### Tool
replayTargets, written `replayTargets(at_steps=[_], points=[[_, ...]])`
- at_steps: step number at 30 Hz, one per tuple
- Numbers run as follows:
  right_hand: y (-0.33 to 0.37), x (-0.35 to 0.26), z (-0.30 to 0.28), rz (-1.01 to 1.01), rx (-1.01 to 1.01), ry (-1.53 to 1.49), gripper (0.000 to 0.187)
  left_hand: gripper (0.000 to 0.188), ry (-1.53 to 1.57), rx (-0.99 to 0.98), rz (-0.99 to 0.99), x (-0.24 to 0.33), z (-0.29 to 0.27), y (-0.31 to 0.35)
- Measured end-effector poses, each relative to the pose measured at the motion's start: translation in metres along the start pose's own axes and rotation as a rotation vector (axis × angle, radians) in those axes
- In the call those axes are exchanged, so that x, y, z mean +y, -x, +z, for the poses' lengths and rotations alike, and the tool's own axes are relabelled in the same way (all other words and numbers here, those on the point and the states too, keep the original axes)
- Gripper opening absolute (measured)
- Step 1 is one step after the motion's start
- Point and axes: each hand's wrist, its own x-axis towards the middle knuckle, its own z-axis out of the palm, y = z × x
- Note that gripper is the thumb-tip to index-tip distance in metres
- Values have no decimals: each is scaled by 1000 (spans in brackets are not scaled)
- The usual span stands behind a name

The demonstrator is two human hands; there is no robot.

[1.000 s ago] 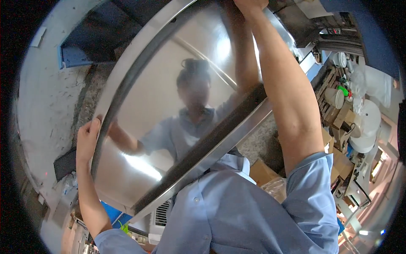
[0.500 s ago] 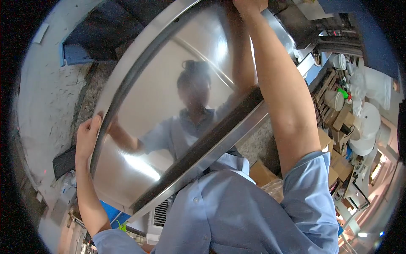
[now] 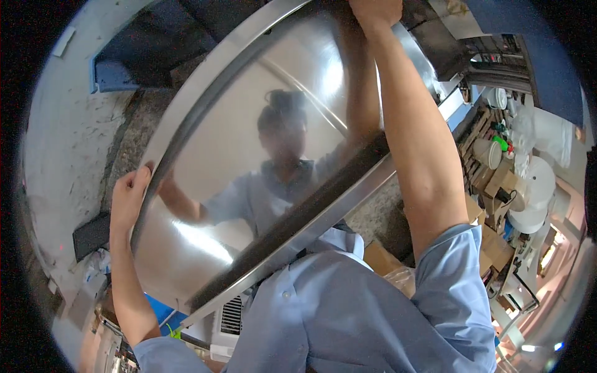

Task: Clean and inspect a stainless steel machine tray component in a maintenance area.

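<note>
A large polished steel panel (image 3: pixel 211 149) with raised metal rims and a dark strip along its edges slants across the middle, tilted in front of my body. Its mirror-like face reflects my arms and shirt. My left hand (image 3: pixel 129 196) is closed round the panel's left rim, fingers curled over the edge. Up at the top, my right hand (image 3: pixel 380 12) grips the far upper edge, with its fingers partly cut off by the picture's border. The panel's near rim (image 3: pixel 292 230) runs close to my shirt front.
A dark blue-edged bin-like form (image 3: pixel 134 56) is at the upper left, beside a pale wall (image 3: pixel 68 118). To the right are cardboard boxes (image 3: pixel 497 248), white buckets (image 3: pixel 488 152) and a white roll (image 3: pixel 535 186). A white vented unit (image 3: pixel 230 323) stands below the panel.
The panel and my right hand have shifted slightly right and down in the picture at the top. My left hand keeps nearly the same place, and both grips hold.
</note>
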Motion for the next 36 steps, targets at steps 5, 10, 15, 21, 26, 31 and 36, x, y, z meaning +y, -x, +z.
replayTargets(at_steps=[5,10,15,21,26,31,36], points=[[-2,-6,-2,-64,36,-8,31,54,-11,55,106,-7,3,-8],[-1,-6,-3,23,-68,-68,26,59,-83,4,46,-1,-14,-2],[2,1,-2,31,-30,-142,23,63,-129,-12,38,24,-19,8],[9,-8,5,97,13,-122,26,65,-148,-33,-1,12,-17,7],[9,-19,5,203,-17,-126,30,67,-135,-33,31,5,-19,6],[6,-13,3,205,-17,-225,29,66,-153,-68,38,9,-21,6],[8,-15,-4,146,-66,-184,28,64,-160,-15,7,14,-17,10]])
